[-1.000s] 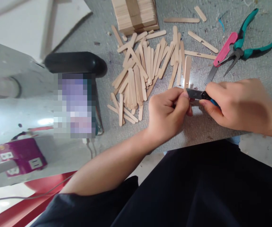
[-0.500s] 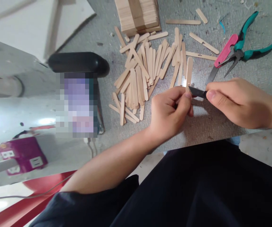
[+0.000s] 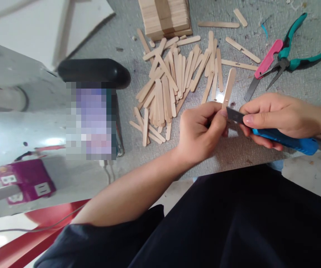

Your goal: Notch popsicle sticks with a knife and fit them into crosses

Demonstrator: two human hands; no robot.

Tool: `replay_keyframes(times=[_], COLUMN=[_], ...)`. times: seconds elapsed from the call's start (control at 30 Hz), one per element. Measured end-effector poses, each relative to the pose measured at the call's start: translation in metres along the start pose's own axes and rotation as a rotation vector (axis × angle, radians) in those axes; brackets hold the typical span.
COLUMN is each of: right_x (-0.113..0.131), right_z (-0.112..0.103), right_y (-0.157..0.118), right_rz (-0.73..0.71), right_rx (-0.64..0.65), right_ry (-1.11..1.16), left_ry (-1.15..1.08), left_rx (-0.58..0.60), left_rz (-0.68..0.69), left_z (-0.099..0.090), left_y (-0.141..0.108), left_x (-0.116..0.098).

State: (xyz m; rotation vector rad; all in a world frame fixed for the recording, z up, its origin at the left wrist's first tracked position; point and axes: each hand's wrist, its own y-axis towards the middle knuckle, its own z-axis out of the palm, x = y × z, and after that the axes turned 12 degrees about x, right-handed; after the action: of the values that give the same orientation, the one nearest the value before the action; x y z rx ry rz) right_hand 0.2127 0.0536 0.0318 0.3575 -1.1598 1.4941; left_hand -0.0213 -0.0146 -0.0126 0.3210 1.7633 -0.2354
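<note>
My left hand (image 3: 202,128) pinches the lower end of a wooden craft stick (image 3: 229,85), which points away from me and leans slightly right. In my right hand (image 3: 277,117) is a blue utility knife (image 3: 286,140), its dark blade (image 3: 234,115) reaching left to the stick beside my left thumb. Whether the edge bites into the wood I cannot tell. Beyond my hands lie two notched craft sticks (image 3: 242,50). A pink-handled knife (image 3: 269,59) rests against teal-handled pliers (image 3: 285,63) past my right hand.
Many loose craft sticks (image 3: 163,96) are heaped left of centre, with a banded stack of sticks (image 3: 164,16) behind them. A black rounded object (image 3: 93,73) stands above a blurred-out screen (image 3: 93,123). A purple power socket block (image 3: 25,181) sits at the left.
The held stick has tilted to the right. My right hand has turned the knife, so more of its blue handle and the flat of its blade show.
</note>
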Motion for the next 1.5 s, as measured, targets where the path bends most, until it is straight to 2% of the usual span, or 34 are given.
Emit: replay_keyframes(times=[0.17,0.4,0.67,0.97,1.13,1.33,1.5], right_x=[-0.003,-0.008,-0.013,-0.008,-0.005,-0.001,-0.003], right_z=[0.000,0.000,0.003,0.008,0.008,0.008,0.010], right_y=[0.002,0.003,0.007,0.004,0.000,0.000,0.001], right_rz=[0.018,0.001,-0.005,0.029,0.046,0.059,0.075], right_rx=[0.057,0.052,0.076,0.138,0.162,0.172,0.131], right_ry=[0.085,0.097,0.132,0.231,0.260,0.266,0.258], left_ry=[-0.003,0.003,0.133,0.210,0.288,0.297,0.393], left_rx=[0.033,-0.023,-0.049,0.073,0.111,0.077,0.047], left_rz=[0.015,0.091,0.019,0.108,0.214,0.245,0.259], left_z=[-0.002,-0.002,0.000,-0.003,-0.008,-0.008,-0.007], left_y=[-0.002,0.000,-0.003,-0.005,-0.002,0.001,0.001], left_x=[0.001,0.002,0.006,0.007,0.010,0.010,0.011])
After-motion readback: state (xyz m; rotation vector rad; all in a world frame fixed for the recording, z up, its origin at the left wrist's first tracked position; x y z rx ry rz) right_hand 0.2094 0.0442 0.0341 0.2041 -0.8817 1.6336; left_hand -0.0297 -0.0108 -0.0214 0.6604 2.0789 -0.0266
